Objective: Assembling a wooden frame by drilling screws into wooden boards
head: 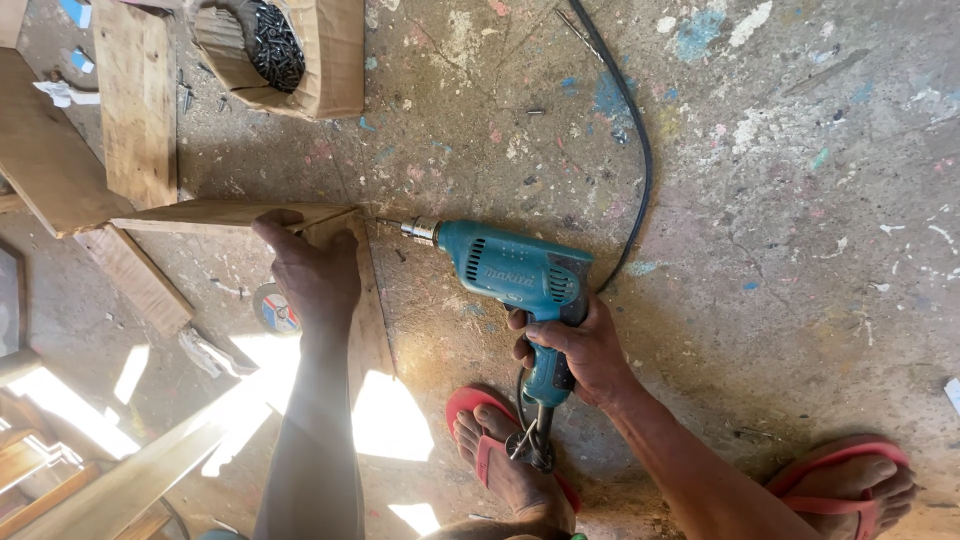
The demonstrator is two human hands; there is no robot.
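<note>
Your widest free room is the right half of the frame: bare paint-flecked floor (800, 180), crossed only by the black cord (640, 150) curving down from the top centre to the drill (515, 275). The upper left is crowded: stacked boards (135, 100) and a cardboard box of screws (285, 50) block passage. Loose boards (135, 280) and a disc (275, 308) fill the left edge. At the bottom, your sandalled feet (500, 460) narrow the gap.
</note>
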